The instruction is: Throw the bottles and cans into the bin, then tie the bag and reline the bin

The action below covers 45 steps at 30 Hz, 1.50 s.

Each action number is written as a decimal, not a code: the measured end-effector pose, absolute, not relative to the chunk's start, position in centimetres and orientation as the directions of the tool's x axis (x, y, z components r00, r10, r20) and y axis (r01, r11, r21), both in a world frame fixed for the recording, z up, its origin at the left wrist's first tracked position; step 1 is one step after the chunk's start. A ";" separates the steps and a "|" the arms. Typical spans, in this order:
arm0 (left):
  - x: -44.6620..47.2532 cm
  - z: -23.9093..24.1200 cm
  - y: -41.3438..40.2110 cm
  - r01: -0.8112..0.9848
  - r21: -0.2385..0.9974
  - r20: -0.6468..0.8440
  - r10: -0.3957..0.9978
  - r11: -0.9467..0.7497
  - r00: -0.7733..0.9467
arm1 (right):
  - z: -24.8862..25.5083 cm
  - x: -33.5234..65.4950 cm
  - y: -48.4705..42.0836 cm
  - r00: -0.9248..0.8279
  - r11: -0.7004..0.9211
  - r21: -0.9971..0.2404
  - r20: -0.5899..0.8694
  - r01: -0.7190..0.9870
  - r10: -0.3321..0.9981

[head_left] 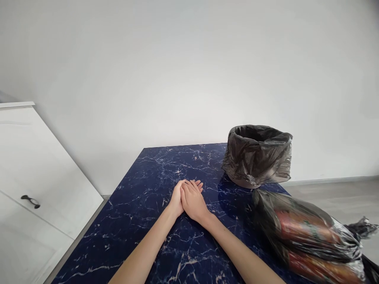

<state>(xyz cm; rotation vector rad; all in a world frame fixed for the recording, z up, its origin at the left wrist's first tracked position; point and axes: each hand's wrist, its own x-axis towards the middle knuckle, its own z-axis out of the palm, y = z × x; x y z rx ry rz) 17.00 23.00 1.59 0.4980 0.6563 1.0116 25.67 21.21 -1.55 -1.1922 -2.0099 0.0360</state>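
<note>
My left hand (177, 197) and my right hand (194, 203) are clasped together over the middle of the blue marbled table (166, 165). The right hand lies across the left one, its fingers closed over it. Fingertips of the left hand show beyond the right hand, pressed close together. The palms are hidden, and no object shows in either hand. Both forearms reach in from the near edge.
At the table's back right stands a round bin (257, 157) lined with a black plastic bag. A knotted, see-through black bag (310, 228) with reddish-orange packages lies in front of it. Left of the table is a white cabinet (44, 165); a pale wall (183, 71) rises behind.
</note>
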 end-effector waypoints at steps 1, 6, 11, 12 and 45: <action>17.0 1.6 23.0 -0.598 0.665 -0.266 0.890 0.447 0.370 | -1.6 25.7 21.2 -0.252 0.559 -0.390 0.607 0.732 0.753; 16.9 1.4 23.1 -0.546 0.717 -0.258 0.892 0.434 0.372 | -1.7 25.6 21.2 -0.250 0.558 -0.396 0.605 0.729 0.756; 16.8 1.3 23.0 -0.477 0.782 -0.235 0.899 0.400 0.369 | -1.5 25.7 21.1 -0.258 0.560 -0.415 0.588 0.717 0.766; 16.7 1.3 22.9 -0.459 0.799 -0.228 0.902 0.389 0.368 | -1.4 25.8 21.0 -0.262 0.561 -0.418 0.584 0.714 0.769; 8.1 1.0 4.2 0.841 0.437 0.157 0.948 -0.318 0.276 | -1.0 33.9 -1.4 -0.434 0.532 -0.348 0.322 0.772 0.841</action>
